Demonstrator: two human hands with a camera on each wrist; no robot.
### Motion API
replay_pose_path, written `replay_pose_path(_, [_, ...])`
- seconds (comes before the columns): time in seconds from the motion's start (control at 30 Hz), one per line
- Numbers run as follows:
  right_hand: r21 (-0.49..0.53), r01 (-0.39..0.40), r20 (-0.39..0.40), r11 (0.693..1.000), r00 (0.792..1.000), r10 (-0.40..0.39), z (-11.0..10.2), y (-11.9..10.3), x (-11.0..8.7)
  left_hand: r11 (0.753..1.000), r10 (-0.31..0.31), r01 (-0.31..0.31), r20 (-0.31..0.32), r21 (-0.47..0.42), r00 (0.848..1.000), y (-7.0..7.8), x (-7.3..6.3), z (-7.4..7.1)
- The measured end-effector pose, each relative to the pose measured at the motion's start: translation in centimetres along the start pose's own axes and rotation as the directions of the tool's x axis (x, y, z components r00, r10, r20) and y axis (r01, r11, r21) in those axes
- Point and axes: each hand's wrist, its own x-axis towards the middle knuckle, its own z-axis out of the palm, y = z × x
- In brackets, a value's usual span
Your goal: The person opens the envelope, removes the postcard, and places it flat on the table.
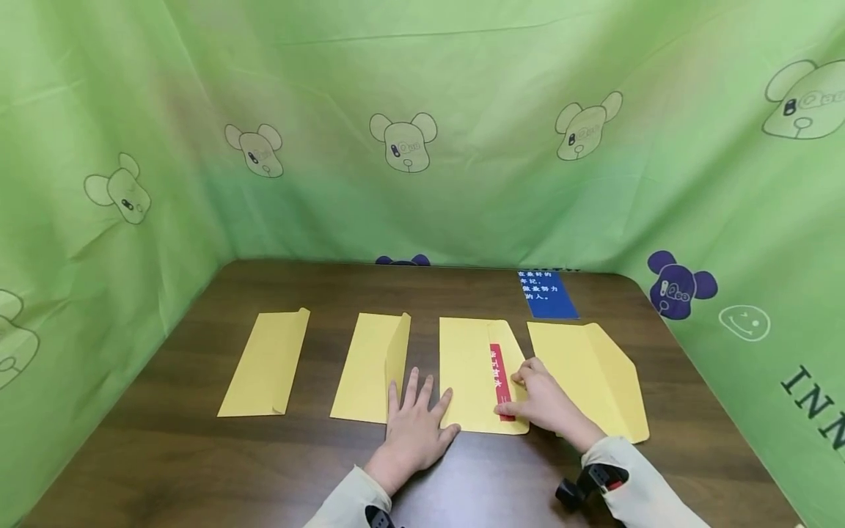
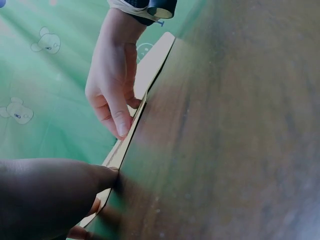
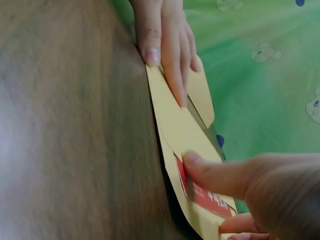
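Note:
My left hand (image 1: 417,431) lies with fingers spread, its fingertips on the yellow envelope (image 1: 469,374) third from the left and over the right edge of the second envelope (image 1: 363,359). A red card (image 1: 499,378) with white lettering shows as a narrow strip along the third envelope's opening; its other part is hidden inside. My right hand (image 1: 548,400) grips at this card with curled fingers. In the right wrist view its thumb (image 3: 197,167) rests at the red card (image 3: 207,200) by the envelope's edge, with the fingertips lower, near the open flap.
Another yellow envelope (image 1: 264,367) lies at far left, and one with its flap unfolded (image 1: 594,374) lies at right, partly behind the right hand. A blue card (image 1: 549,295) with white lettering lies at the table's back. Green printed cloth (image 1: 330,205) surrounds the brown table (image 1: 198,469).

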Motion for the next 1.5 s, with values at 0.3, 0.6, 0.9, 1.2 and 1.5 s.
replay_pose_path(0.3, [0.079,-0.001,-0.032,0.997,0.999,0.004,0.3,-0.6,0.1,1.0,-0.002,0.002,-0.009,-0.01,1.0,0.0,-0.3,0.0])
replay_pose_path(0.6, [0.051,-0.096,0.073,0.994,0.993,0.092,-0.7,-0.8,1.4,1.0,-0.006,0.006,0.001,-0.024,1.0,-0.2,-0.2,-0.1])
replay_pose_path(0.9, [0.099,-0.188,0.213,0.977,0.963,0.164,-1.8,-0.5,2.2,1.0,-0.005,0.005,0.005,-0.024,1.0,-0.1,-0.1,-0.1])
replay_pose_path(1.2, [0.154,-0.227,0.265,0.962,0.947,0.182,-1.8,0.0,2.5,1.0,-0.007,0.007,0.017,-0.011,1.0,-0.1,-0.1,-0.1])
replay_pose_path(1.5, [-0.044,-0.212,0.164,0.976,0.962,0.217,-2.5,-1.0,2.0,1.0,-0.006,0.006,0.013,-0.018,1.0,-0.1,0.1,0.1])
